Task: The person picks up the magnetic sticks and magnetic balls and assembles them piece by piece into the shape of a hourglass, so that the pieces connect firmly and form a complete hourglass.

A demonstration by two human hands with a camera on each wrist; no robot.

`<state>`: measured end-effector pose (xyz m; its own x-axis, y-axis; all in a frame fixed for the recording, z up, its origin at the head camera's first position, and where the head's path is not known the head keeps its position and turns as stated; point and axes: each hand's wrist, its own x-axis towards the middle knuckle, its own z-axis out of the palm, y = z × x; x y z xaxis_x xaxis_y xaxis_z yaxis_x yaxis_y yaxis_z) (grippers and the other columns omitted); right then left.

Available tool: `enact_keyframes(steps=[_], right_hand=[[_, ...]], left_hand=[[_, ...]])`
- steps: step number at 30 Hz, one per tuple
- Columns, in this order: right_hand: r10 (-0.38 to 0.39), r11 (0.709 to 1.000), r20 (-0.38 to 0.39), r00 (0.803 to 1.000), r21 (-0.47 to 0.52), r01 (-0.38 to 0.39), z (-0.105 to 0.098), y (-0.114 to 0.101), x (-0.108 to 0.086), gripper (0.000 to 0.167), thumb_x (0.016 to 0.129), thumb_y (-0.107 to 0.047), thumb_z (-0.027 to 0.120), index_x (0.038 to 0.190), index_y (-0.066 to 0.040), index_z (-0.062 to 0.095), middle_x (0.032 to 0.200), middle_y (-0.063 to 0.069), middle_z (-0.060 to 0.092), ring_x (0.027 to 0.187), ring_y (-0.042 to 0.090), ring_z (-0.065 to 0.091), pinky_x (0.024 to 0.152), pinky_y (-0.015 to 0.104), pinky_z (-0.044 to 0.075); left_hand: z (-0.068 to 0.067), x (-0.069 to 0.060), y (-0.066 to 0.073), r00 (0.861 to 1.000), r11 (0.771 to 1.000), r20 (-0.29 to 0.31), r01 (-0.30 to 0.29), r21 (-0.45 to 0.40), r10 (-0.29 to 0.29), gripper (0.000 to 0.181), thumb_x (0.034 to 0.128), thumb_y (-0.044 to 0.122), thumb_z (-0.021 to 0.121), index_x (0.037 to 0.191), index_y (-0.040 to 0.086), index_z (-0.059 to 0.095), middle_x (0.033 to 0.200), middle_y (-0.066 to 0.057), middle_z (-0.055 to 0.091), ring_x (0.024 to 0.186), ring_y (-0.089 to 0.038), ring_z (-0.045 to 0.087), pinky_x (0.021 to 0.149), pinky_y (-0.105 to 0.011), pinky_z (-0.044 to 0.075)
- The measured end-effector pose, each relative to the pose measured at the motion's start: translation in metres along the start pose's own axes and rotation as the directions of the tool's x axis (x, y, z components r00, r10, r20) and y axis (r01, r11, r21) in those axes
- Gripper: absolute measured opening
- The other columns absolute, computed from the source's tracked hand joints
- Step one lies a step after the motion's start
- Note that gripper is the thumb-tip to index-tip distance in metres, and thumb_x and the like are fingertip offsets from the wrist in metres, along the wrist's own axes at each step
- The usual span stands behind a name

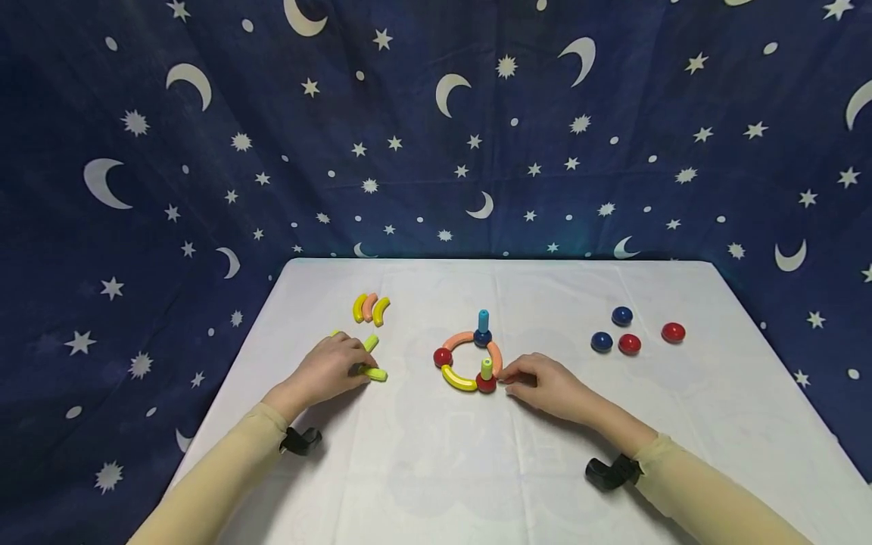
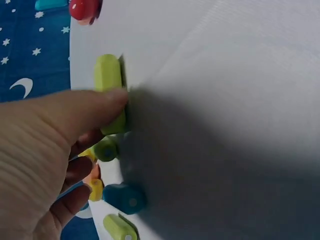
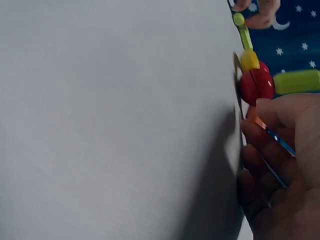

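My left hand (image 1: 334,365) pinches a lime-green stick (image 1: 374,374) between thumb and fingers on the table. Beside it lie another green stick (image 1: 371,343) and a blue stick (image 2: 125,198), partly hidden from the head view. Mid-table is a ring of curved bars and balls. A light blue stick (image 1: 483,321) stands on its blue ball (image 1: 482,338), and a green stick (image 1: 487,369) on the front red ball (image 1: 486,384). At the ring's right side, my right hand (image 1: 550,384) pinches the orange curved bar (image 1: 495,355) near that red ball. A yellow curved bar (image 1: 458,380) joins the left red ball (image 1: 443,357).
Yellow curved bars (image 1: 381,311) and an orange one (image 1: 369,307) lie at the back left of the white table (image 1: 422,469). Blue balls (image 1: 602,342) and red balls (image 1: 673,332) sit at the back right. A starry dark blue cloth (image 1: 409,212) hangs behind.
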<state>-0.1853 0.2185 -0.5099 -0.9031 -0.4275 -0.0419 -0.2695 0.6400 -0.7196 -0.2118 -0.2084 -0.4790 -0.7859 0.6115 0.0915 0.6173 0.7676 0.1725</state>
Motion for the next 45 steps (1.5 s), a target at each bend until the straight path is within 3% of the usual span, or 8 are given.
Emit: enact_keyframes(steps=[3, 7, 9, 13, 16, 18, 25, 45], right_hand=[[0.051, 0.999, -0.025, 0.998, 0.021, -0.050, -0.006, 0.003, 0.011, 0.015, 0.097, -0.021, 0.071, 0.111, -0.023, 0.075, 0.098, -0.010, 0.067, 0.089, 0.016, 0.058, 0.080, 0.035, 0.049], [0.106, 0.992, -0.096, 0.990, 0.084, -0.098, -0.013, 0.008, 0.032, 0.027, 0.099, -0.024, 0.067, 0.125, -0.016, 0.069, 0.103, -0.002, 0.067, 0.091, 0.020, 0.057, 0.082, 0.039, 0.047], [0.105, 0.989, -0.099, 0.989, 0.115, -0.094, -0.015, 0.008, 0.043, 0.035, 0.100, -0.024, 0.067, 0.133, -0.013, 0.065, 0.110, 0.001, 0.068, 0.097, 0.021, 0.058, 0.085, 0.041, 0.047], [0.102, 0.985, -0.034, 0.994, 0.144, -0.096, -0.015, 0.006, 0.061, 0.046, 0.100, -0.029, 0.068, 0.141, -0.011, 0.059, 0.119, 0.004, 0.069, 0.106, 0.021, 0.060, 0.088, 0.039, 0.048], [0.115, 0.984, 0.018, 0.993, 0.136, -0.116, -0.013, 0.003, 0.072, 0.052, 0.098, -0.033, 0.070, 0.143, -0.010, 0.058, 0.117, 0.003, 0.067, 0.103, 0.021, 0.058, 0.081, 0.036, 0.050], [0.116, 0.986, 0.031, 0.993, 0.116, -0.119, -0.012, 0.000, 0.077, 0.053, 0.097, -0.034, 0.071, 0.142, -0.008, 0.058, 0.113, 0.004, 0.066, 0.099, 0.021, 0.057, 0.078, 0.035, 0.050], [0.116, 0.992, 0.016, 0.993, 0.049, -0.117, -0.010, -0.007, 0.080, 0.043, 0.097, -0.031, 0.072, 0.132, -0.006, 0.065, 0.104, 0.003, 0.065, 0.095, 0.021, 0.056, 0.081, 0.037, 0.047], [0.179, 0.981, -0.026, 0.984, 0.080, -0.176, -0.016, -0.003, 0.065, 0.035, 0.094, -0.030, 0.074, 0.117, -0.007, 0.063, 0.099, 0.006, 0.060, 0.085, 0.021, 0.053, 0.070, 0.034, 0.045]], left_hand=[[0.002, 0.002, 0.002, 1.000, 1.000, -0.016, -0.004, -0.001, 0.004, 0.021, 0.0842, 0.022, 0.086, 0.103, 0.023, 0.077, 0.097, 0.008, 0.067, 0.093, -0.019, 0.056, 0.082, -0.039, 0.046], [0.002, 0.011, 0.013, 0.998, 0.985, -0.001, 0.056, -0.161, -0.057, 0.020, 0.0892, 0.025, 0.082, 0.108, 0.023, 0.075, 0.101, 0.011, 0.067, 0.094, -0.017, 0.056, 0.084, -0.039, 0.046], [0.004, 0.019, 0.022, 0.995, 0.953, 0.017, 0.103, -0.286, -0.102, 0.018, 0.0917, 0.027, 0.079, 0.109, 0.023, 0.075, 0.102, 0.014, 0.067, 0.096, -0.016, 0.057, 0.086, -0.038, 0.047], [0.010, 0.036, 0.041, 0.984, 0.857, 0.048, 0.176, -0.484, -0.174, 0.015, 0.0935, 0.029, 0.076, 0.108, 0.025, 0.073, 0.102, 0.015, 0.067, 0.097, -0.013, 0.058, 0.086, -0.037, 0.049], [0.014, 0.049, 0.055, 0.977, 0.806, 0.046, 0.199, -0.558, -0.209, 0.016, 0.0927, 0.029, 0.075, 0.107, 0.025, 0.072, 0.101, 0.013, 0.066, 0.095, -0.014, 0.058, 0.083, -0.037, 0.049], [0.016, 0.057, 0.062, 0.974, 0.788, 0.027, 0.198, -0.583, -0.225, 0.017, 0.0922, 0.029, 0.075, 0.108, 0.024, 0.071, 0.100, 0.010, 0.067, 0.093, -0.015, 0.057, 0.081, -0.037, 0.049], [0.029, 0.072, 0.070, 0.967, 0.801, -0.033, 0.191, -0.567, -0.254, 0.018, 0.0937, 0.029, 0.075, 0.110, 0.025, 0.069, 0.103, 0.006, 0.067, 0.091, -0.011, 0.057, 0.078, -0.033, 0.049], [0.033, 0.095, 0.078, 0.973, 0.814, -0.004, 0.190, -0.548, -0.230, 0.022, 0.0965, 0.033, 0.072, 0.116, 0.024, 0.066, 0.105, 0.014, 0.066, 0.097, -0.011, 0.061, 0.079, -0.033, 0.050]])
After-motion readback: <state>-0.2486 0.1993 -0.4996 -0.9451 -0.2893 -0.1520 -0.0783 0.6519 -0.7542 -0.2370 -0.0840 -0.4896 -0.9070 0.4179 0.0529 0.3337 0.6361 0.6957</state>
